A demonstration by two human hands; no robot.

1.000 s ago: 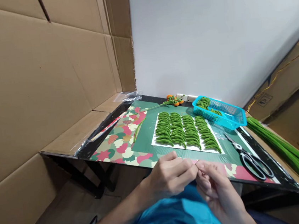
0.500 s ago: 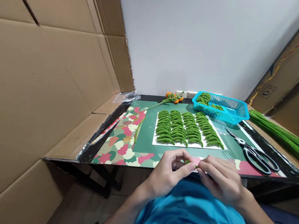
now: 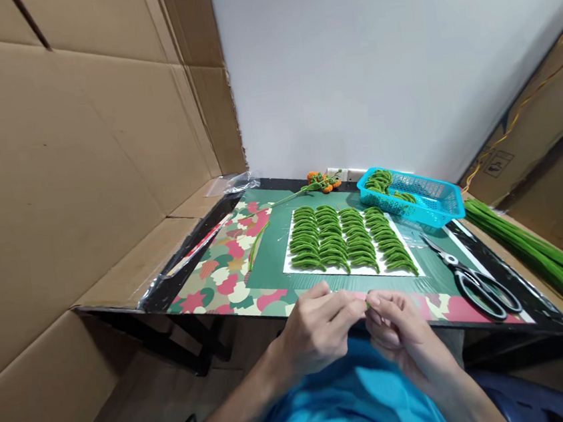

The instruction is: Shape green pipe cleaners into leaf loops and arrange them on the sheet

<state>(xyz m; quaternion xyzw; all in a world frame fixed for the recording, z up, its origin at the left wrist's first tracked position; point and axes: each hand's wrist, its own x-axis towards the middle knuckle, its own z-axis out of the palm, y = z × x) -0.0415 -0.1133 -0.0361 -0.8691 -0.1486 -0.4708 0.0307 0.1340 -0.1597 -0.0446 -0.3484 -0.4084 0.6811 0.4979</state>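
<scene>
My left hand point(image 3: 318, 328) and my right hand point(image 3: 397, 333) meet fingertip to fingertip just in front of the table's near edge, above my blue shirt. Both are closed in a pinch on a small green pipe-cleaner piece point(image 3: 367, 304), of which only a sliver shows between the fingers. Beyond the hands, a white sheet point(image 3: 292, 263) carries several rows of curved green pipe-cleaner leaves point(image 3: 348, 241).
A turquoise basket point(image 3: 436, 205) with more green pieces stands at the back right. Black-handled scissors point(image 3: 474, 278) lie right of the sheet. A bundle of straight green pipe cleaners point(image 3: 537, 254) lies at the far right. An orange-flowered stem point(image 3: 321, 183) rests at the back. Cardboard walls point(image 3: 79, 158) close the left.
The fingers have shifted on the small green piece, the hands staying together at the table's edge. The view has drifted slightly, so the table sits a little further left.
</scene>
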